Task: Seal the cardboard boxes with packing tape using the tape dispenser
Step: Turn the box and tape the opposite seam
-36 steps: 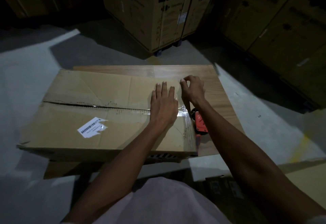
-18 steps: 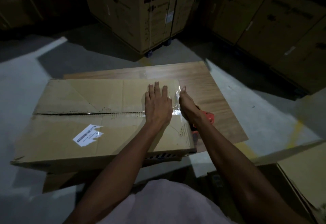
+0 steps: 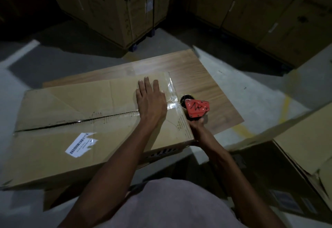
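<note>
While the left hand lies flat on the cardboard box atop the table, pinning the taped seam, the right hand grips the red tape dispenser just off its right edge, seemingly for another strip.

Dim warehouse, grey concrete floor

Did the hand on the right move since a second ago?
Yes. The right hand left the top of the brown cardboard box, dropped past its right end and now grips the red tape dispenser.
</note>
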Motion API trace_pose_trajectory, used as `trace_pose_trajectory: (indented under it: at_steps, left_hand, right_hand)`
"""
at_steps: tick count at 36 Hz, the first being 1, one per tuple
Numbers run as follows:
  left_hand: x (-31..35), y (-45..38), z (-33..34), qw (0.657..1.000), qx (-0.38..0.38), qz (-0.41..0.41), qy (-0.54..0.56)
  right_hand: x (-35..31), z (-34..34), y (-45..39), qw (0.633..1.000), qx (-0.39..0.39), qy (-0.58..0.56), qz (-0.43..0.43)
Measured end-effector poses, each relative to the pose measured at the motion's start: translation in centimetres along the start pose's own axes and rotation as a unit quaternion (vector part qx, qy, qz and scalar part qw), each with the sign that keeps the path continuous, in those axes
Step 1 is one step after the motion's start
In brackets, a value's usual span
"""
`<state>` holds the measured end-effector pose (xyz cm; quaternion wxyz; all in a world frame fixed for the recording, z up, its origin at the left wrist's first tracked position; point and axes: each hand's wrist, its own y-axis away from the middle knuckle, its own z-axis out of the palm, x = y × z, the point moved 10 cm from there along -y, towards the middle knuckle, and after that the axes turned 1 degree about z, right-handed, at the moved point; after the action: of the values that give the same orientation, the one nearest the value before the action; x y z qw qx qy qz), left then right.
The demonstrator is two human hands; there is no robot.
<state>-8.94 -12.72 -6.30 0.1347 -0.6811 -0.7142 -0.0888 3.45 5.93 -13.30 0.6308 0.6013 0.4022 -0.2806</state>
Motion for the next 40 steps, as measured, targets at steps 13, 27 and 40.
trace_pose_trajectory:
  at_steps: [13,27,40]
  left_hand:
    - [-0.1,-0.1,0.4,1.0,-0.001,0.005,0.01]
    - [-0.3,0.0,0.6,1.0,-0.001,0.013,0.005]
    - [-0.4,0.1,0.9,1.0,-0.002,0.012,0.014]
  right_hand:
    - [2.2,-3.0,4.9,0.976,0.17,-0.109,-0.085]
    - [4.4,-1.3,3.3,0.962,0.13,-0.24,-0.02]
    - [4.3,-1.4,3.2,0.952,0.126,-0.279,-0.003]
